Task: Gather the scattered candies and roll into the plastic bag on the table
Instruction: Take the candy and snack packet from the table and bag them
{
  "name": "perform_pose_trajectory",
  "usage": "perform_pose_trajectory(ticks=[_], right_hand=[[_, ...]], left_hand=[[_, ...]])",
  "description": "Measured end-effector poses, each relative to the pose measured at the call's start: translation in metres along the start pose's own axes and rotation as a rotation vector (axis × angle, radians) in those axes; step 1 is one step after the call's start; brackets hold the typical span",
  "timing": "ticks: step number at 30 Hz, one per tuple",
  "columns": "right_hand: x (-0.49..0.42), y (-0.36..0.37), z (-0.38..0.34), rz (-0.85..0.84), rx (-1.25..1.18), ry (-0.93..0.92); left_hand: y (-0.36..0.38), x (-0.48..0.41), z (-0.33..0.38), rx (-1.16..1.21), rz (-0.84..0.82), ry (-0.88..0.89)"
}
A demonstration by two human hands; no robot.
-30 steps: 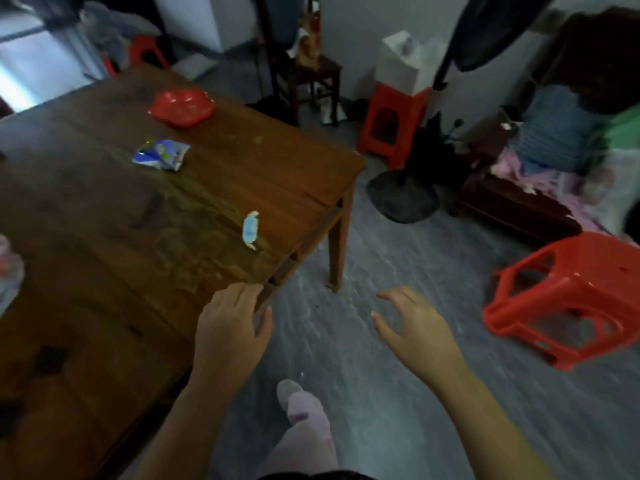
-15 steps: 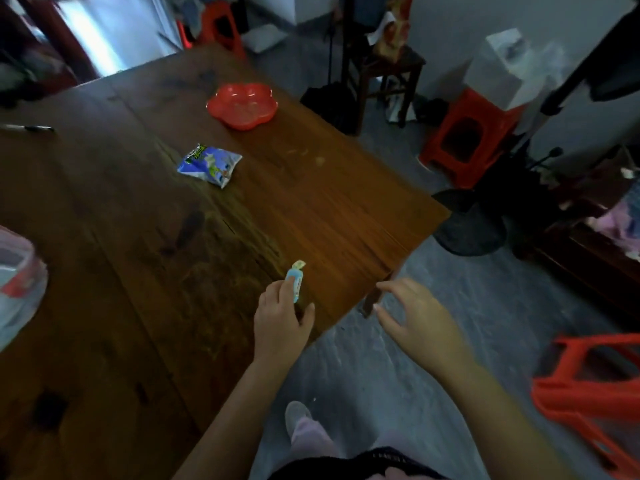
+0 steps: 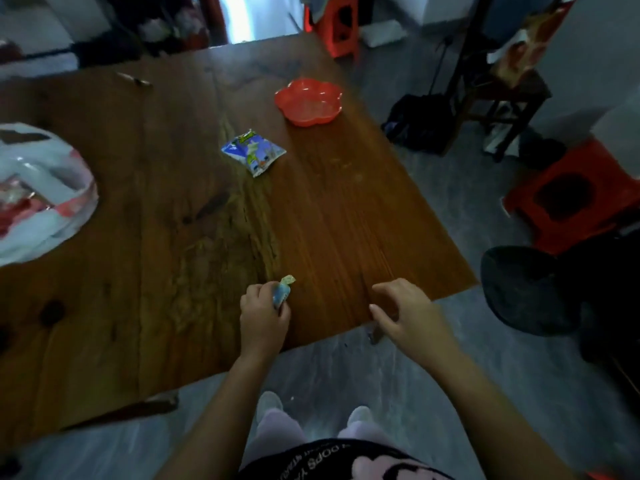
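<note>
Candy (image 3: pixel 282 293) — pinched in left hand (image 3: pixel 264 317) above the table (image 3: pixel 173 237).

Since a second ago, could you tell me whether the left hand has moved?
Yes. The left hand went forward from the near edge of the table, inward over the top, and now grips the candy.

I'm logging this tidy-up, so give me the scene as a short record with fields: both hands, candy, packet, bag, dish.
left hand: grips the wrapped candy over the table, near its front edge
right hand: open, holding nothing, over the near edge
snack packet: flat at mid-table, no hand on it
plastic bag: far left, away from both hands
red dish: at the far side
</note>
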State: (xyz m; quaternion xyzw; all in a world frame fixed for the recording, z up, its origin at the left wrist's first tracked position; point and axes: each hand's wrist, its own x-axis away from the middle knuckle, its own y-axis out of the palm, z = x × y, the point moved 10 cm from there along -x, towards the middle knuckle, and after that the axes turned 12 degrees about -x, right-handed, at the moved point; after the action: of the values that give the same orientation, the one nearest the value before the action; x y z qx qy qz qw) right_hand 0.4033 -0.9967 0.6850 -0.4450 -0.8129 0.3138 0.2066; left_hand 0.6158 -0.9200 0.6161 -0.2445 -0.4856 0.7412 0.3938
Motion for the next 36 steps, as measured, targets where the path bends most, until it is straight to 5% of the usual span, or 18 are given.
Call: perform_pose_trajectory(ticks=[16, 36], right_hand=[[-0.134, 0.063, -0.055, -0.24, 0.034, -0.187], [-0.37, 0.123, -0.104, -0.113, 0.1, -0.063]], left_hand=[[-0.094, -0.059, -0.044, 0.13, 0.187, -0.169], [-0.109, -0.253, -0.075, 0.16, 0.218, 0.096]])
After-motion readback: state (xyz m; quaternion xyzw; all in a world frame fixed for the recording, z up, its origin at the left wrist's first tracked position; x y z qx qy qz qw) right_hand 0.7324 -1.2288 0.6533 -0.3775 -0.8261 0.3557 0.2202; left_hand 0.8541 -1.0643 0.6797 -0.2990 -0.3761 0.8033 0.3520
